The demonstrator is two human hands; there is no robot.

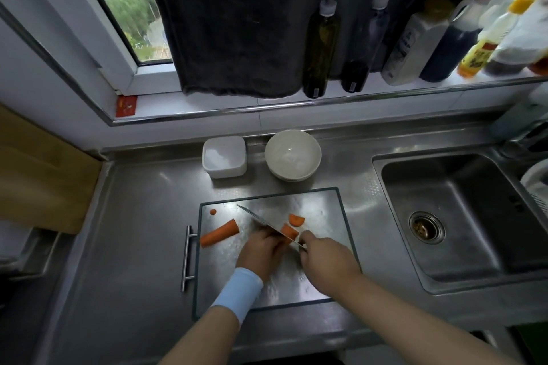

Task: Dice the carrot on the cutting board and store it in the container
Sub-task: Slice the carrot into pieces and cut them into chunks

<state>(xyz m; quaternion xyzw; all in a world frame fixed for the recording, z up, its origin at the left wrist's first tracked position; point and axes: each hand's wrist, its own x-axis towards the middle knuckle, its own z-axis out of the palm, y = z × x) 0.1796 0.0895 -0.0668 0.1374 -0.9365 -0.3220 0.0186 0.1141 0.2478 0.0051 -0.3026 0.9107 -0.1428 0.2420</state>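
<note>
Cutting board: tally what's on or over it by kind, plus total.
Carrot pieces: 4 (long piece, small round bit, half-round, held chunk)
Knife: 1
Hands: 2 (left hand on the held chunk, right hand gripping the knife)
Total: 7

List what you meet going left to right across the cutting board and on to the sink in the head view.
board handle → long carrot piece → left hand → right hand → sink
</note>
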